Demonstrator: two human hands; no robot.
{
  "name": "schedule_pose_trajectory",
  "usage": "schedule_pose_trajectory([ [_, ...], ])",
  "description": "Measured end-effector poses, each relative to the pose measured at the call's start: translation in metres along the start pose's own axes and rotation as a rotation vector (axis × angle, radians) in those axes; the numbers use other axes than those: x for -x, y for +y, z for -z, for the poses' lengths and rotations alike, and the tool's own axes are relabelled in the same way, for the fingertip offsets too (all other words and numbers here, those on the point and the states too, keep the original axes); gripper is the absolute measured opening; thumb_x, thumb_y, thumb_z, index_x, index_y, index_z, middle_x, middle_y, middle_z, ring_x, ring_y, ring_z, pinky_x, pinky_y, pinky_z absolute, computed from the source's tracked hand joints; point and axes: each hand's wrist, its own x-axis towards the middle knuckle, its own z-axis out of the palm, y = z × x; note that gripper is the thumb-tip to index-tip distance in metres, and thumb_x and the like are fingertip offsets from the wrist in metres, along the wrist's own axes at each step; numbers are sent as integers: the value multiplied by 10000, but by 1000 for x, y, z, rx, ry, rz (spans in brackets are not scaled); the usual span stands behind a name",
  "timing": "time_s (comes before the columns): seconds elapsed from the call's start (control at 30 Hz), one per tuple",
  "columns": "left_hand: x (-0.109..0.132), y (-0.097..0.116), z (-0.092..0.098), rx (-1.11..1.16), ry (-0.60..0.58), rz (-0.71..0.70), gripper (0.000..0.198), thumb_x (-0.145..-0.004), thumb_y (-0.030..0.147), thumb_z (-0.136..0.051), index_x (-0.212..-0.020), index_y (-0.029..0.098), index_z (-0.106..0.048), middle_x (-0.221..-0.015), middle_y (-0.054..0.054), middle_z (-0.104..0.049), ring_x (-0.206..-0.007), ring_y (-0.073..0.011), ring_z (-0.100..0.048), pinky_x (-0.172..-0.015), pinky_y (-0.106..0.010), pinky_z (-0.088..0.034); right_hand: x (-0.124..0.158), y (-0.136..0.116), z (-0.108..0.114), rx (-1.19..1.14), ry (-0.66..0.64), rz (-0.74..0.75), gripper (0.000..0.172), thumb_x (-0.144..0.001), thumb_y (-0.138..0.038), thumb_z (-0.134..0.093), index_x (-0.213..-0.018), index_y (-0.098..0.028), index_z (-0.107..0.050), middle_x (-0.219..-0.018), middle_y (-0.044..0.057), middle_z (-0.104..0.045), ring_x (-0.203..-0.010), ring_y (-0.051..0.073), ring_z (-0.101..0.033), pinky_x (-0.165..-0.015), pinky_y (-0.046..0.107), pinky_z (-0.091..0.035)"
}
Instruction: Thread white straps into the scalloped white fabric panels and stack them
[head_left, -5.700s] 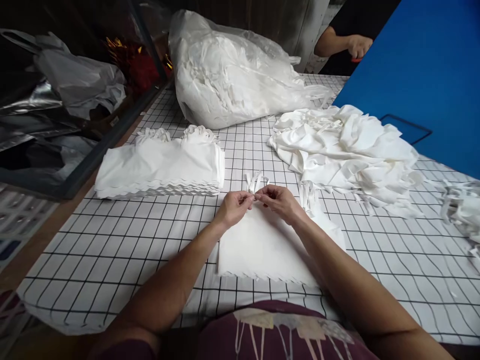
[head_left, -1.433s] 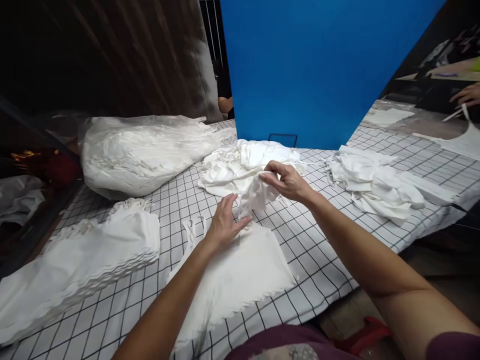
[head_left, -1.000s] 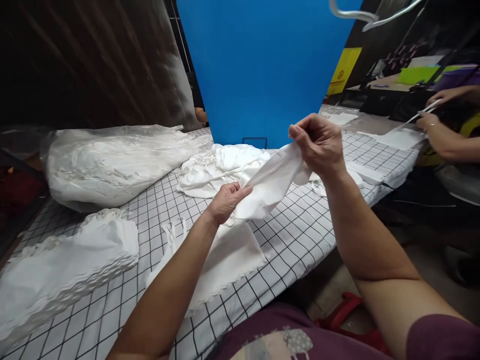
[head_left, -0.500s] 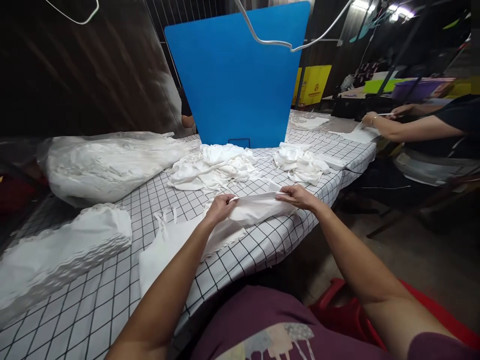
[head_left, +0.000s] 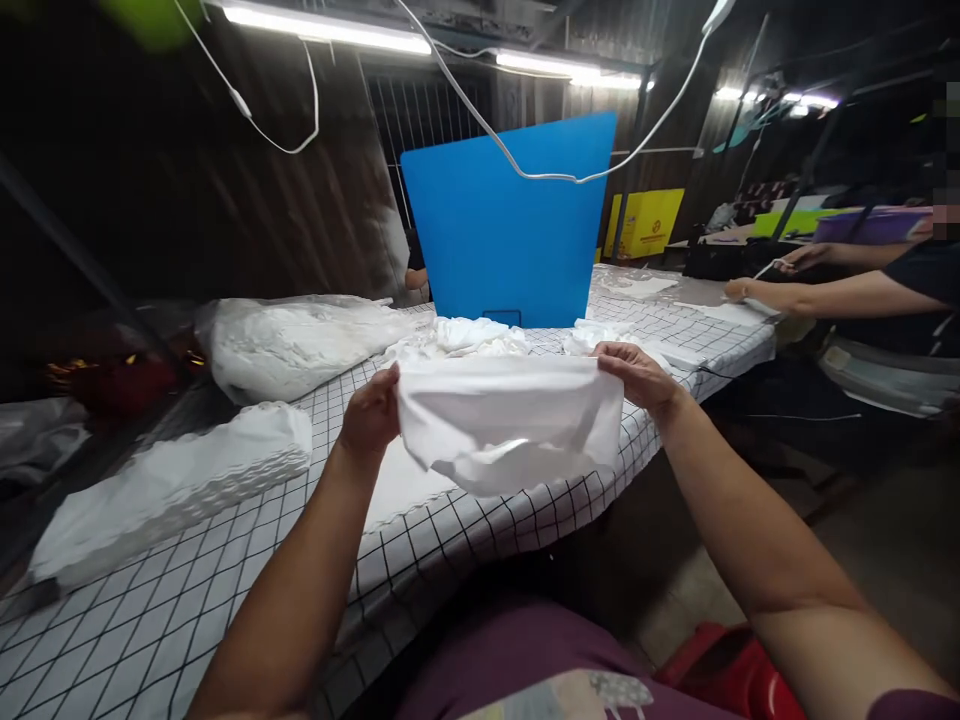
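Note:
Stretched between my two hands is a piece of white cloth [head_left: 517,410], held up by its top corners above the table's front edge. My left hand [head_left: 373,408] pinches the left corner, and my right hand [head_left: 636,375] grips the right one. The cloth's lower part hangs loose and curls in folds; its exact kind I cannot make out. Below it, partly hidden, another white cloth [head_left: 409,488] lies flat on the table. Crumpled white cloths [head_left: 480,338] sit behind in a heap, with a second heap [head_left: 596,335] to the right, partly covered by the cloth and my hand.
A neat stack of scallop-edged white cloths [head_left: 187,480] lies left on the checked tablecloth [head_left: 247,560], before a stuffed clear bag [head_left: 292,345]. A blue board [head_left: 517,230] stands behind. At right a co-worker's hands [head_left: 757,290] handle white fabric. A red stool [head_left: 727,670] is below right.
Both hands have lifted the white cloth off the table and spread apart, pulling its upper edge taut. My view has tilted upward, bringing ceiling lamps into sight.

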Motion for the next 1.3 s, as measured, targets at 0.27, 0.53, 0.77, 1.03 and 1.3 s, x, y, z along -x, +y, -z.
schedule_pose_trajectory([
  [0.27, 64, 46, 42, -145, 22, 115, 278, -633, 336, -821, -570, 137, -637, -439, 8, -555, -355, -106, -499, -350, -198, -361, -45, 5, -58, -218, -147, -1, 443, -664, -567, -816, -725, -192, -588, -594, -17, -559, -490, 100, -506, -457, 224, -409],
  [0.53, 100, 21, 99, -89, 188, 83, 248, -638, 303, -848, -701, 110, -706, -601, -21, -663, -552, -112, -621, -571, -195, -509, -69, 71, -118, -123, -307, -134, 462, -715, -580, -768, -700, -156, -586, -616, -22, -519, -523, 79, -470, -485, 209, -358],
  [0.77, 104, -17, 144, -188, 243, 262, 297, -682, 390, -829, -740, 120, -720, -704, -37, -699, -662, -126, -636, -670, -216, -506, -85, 122, -136, 154, -292, -208, 473, -737, -628, -707, -721, -166, -604, -621, -15, -537, -530, 105, -454, -509, 249, -337],
  [1.03, 102, -29, 155, -252, 234, 511, 282, -705, 346, -845, -762, 102, -717, -715, -38, -696, -610, -107, -610, -593, -200, -463, -33, 120, -135, 794, -289, 276, 320, -894, -523, -602, -995, -228, -676, -1048, 100, -613, -1021, 259, -548, -862, 411, -464],
  [1.3, 80, -38, 155, -227, 352, 494, 327, -649, 361, -880, -753, 110, -698, -674, -13, -667, -590, -94, -585, -573, -186, -465, 9, 139, -121, 957, -408, 352, 361, -857, -414, -690, -1164, -239, -613, -1206, 142, -558, -1124, 317, -524, -911, 520, -483],
])
